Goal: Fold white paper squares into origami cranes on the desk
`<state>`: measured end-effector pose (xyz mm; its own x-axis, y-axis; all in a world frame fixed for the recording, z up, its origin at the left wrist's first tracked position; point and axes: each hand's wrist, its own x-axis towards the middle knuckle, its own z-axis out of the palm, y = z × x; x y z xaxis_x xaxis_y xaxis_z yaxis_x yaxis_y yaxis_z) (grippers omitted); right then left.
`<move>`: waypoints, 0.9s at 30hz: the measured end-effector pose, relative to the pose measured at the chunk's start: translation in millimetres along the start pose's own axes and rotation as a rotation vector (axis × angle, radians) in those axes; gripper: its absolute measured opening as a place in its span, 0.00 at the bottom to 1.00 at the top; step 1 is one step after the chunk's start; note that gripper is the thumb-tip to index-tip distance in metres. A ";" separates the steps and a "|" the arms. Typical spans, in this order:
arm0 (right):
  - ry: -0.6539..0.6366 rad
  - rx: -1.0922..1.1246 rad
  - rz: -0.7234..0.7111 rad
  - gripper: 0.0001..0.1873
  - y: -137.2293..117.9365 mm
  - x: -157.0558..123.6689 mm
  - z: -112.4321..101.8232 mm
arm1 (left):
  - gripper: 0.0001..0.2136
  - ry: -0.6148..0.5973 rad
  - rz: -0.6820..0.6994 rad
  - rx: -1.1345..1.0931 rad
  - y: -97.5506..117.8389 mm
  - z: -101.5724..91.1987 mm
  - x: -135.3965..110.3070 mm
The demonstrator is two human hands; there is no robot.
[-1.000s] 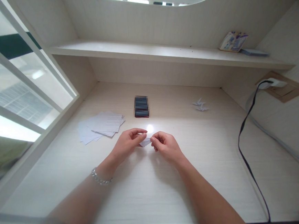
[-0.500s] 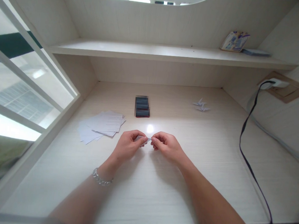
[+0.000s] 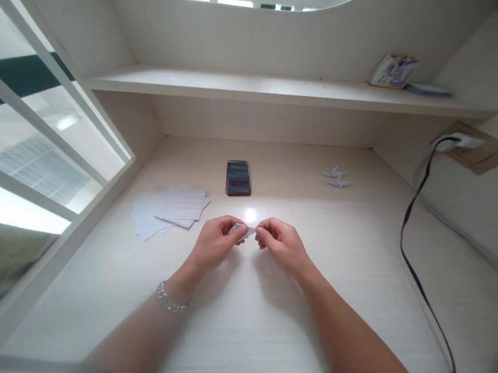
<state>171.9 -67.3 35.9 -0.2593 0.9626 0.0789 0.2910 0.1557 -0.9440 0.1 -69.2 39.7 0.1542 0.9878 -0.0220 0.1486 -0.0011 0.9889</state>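
A small folded piece of white paper (image 3: pixel 250 231) is held between my two hands, just above the desk. My left hand (image 3: pixel 220 236) pinches its left part between thumb and fingers. At its pointed right end, my right hand (image 3: pixel 280 240) grips the tip with thumb and forefinger. My fingers hide part of the paper. Left of my hands lies a spread of loose white paper sheets (image 3: pixel 178 204), some with printed lines. Two or so folded paper cranes (image 3: pixel 336 177) rest on the desk farther back to the right.
A dark, pixelated rectangular object (image 3: pixel 238 178) lies behind my hands. The desk (image 3: pixel 238 323) is bounded by a shelf (image 3: pixel 248 86) at the back, holding a colourful packet (image 3: pixel 394 70). A black cable (image 3: pixel 414 274) runs from the wall socket (image 3: pixel 480 148) down the right side.
My right hand has shifted very slightly right, and a little more of the folded paper shows between my hands. The whole view has moved slightly. Both hands keep their grip.
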 end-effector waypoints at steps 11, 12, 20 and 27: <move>-0.031 -0.135 -0.065 0.07 -4.3 -1.6 0.2 | 0.08 0.019 0.143 0.280 1.8 0.2 -2.9; -0.036 -0.152 -0.066 0.07 -4.9 -1.8 0.3 | 0.08 0.008 0.149 0.298 2.5 0.8 -2.9; -0.046 -0.185 0.019 0.04 -6.7 -2.0 -1.6 | 0.07 -0.067 0.104 0.234 -1.2 2.2 -3.7; -0.054 -0.118 0.095 0.05 4.9 3.5 -12.5 | 0.07 0.035 0.066 0.181 -1.1 -14.4 1.1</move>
<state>184.0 -60.4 35.6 -0.2735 0.9614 -0.0290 0.4219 0.0928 -0.9019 -14.0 -65.9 40.7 0.1362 0.9894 0.0505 0.3131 -0.0913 0.9453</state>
